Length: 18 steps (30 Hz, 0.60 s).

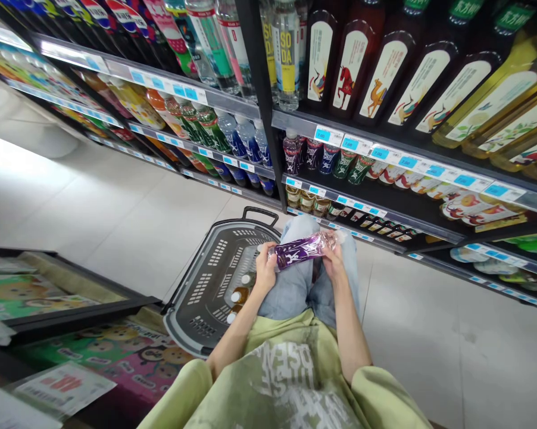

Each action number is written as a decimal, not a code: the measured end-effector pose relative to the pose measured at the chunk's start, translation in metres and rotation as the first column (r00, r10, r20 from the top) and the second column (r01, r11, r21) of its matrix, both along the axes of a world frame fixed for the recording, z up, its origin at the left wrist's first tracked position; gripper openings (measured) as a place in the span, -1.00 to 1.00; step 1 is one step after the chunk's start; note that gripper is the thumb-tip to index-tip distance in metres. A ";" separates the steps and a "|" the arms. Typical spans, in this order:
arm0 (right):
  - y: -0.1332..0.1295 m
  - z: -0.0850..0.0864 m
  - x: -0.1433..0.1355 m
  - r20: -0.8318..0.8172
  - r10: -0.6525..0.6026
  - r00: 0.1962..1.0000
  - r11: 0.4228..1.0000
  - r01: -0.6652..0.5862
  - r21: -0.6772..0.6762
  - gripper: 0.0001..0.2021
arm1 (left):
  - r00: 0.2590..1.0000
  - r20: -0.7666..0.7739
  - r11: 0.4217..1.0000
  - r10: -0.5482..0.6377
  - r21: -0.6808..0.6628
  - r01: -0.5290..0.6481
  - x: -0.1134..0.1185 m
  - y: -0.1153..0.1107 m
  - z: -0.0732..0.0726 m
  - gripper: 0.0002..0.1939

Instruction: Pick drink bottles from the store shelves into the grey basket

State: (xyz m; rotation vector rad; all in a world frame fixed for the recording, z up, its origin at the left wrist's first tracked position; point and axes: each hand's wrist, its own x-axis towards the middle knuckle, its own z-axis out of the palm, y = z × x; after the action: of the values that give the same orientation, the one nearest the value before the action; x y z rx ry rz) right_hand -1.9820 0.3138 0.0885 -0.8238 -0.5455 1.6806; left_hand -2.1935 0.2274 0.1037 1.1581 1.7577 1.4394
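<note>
A drink bottle [299,250] with a purple label lies sideways between my two hands, above my knees. My left hand [265,266] is wrapped round one end of it, and my right hand [333,256] grips the other end, near where the clear plastic shows. Just left of my legs a grey shopping basket [183,298] stands on the floor. Inside it, several bottles [240,295] with pale caps lie, partly hidden by my left forearm.
Ahead, drink shelves [295,121] hold rows of bottles, with blue price tags [356,145] along their edges. Similar purple-label bottles [292,152] stand on a lower shelf. Pale floor tiles [411,322] extend to the right. A display stand [72,316] with colourful printed panels is close on my left.
</note>
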 end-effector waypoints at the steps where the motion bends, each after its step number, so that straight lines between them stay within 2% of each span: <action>1: 0.000 -0.002 0.000 -0.004 0.001 1.000 1.000 -0.001 -0.006 -0.26 | 1.000 0.004 1.000 -0.018 0.012 0.018 0.000 0.001 0.001 -0.33; 5: -0.002 0.003 -0.001 -0.009 0.027 1.000 0.999 -0.027 -0.018 -0.31 | 0.998 0.029 0.996 -0.064 0.066 0.062 0.003 0.001 0.004 -0.30; 10: -0.004 0.015 -0.001 0.011 0.055 0.998 0.998 -0.055 0.027 -0.29 | 0.993 0.073 0.992 -0.096 0.088 0.089 0.001 0.002 -0.001 -0.33; 18: -0.005 0.016 -0.003 0.023 0.047 0.999 0.998 -0.048 0.042 -0.30 | 0.985 0.120 0.992 -0.121 0.051 0.116 -0.007 0.007 -0.011 -0.26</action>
State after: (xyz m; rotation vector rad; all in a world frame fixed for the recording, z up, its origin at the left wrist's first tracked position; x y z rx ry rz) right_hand -1.9854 0.3093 0.1047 -0.8053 -0.6183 1.6992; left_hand -2.2000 0.2340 0.0924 1.1510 1.5550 1.4525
